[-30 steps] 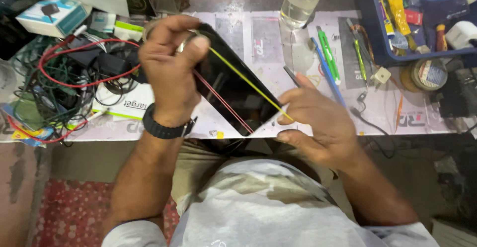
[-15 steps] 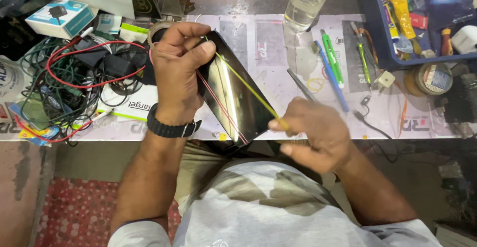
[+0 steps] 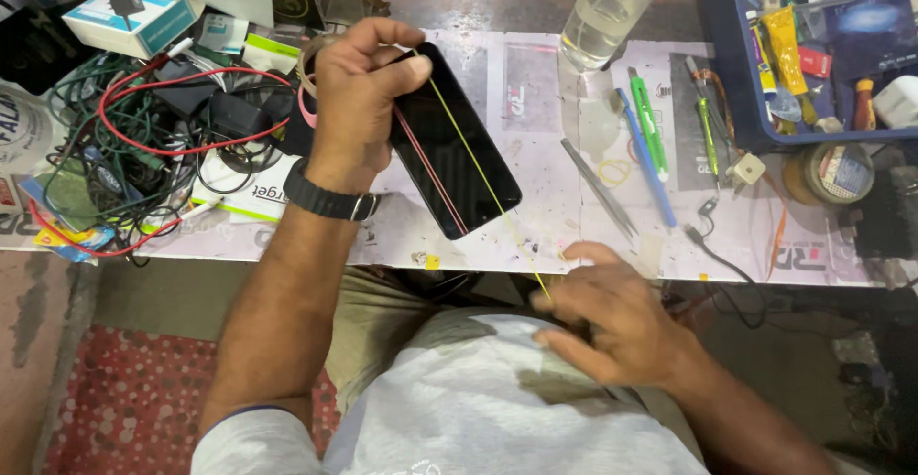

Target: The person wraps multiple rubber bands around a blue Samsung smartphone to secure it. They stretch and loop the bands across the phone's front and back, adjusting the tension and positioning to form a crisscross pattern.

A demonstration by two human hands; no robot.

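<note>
His left hand point(image 3: 359, 93) grips the black phone point(image 3: 454, 140), red band point(image 3: 430, 171) already on, while right-hand fingers point(image 3: 612, 317) pinch the yellow band point(image 3: 488, 188) stretched past the table's point(image 3: 574, 236) front edge.

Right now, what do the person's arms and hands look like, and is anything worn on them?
Both hands are bare, no gloves. The left hand has a black wristwatch on its wrist, the forearm uncovered. The right hand shows no ring, band or sleeve in view.
</note>
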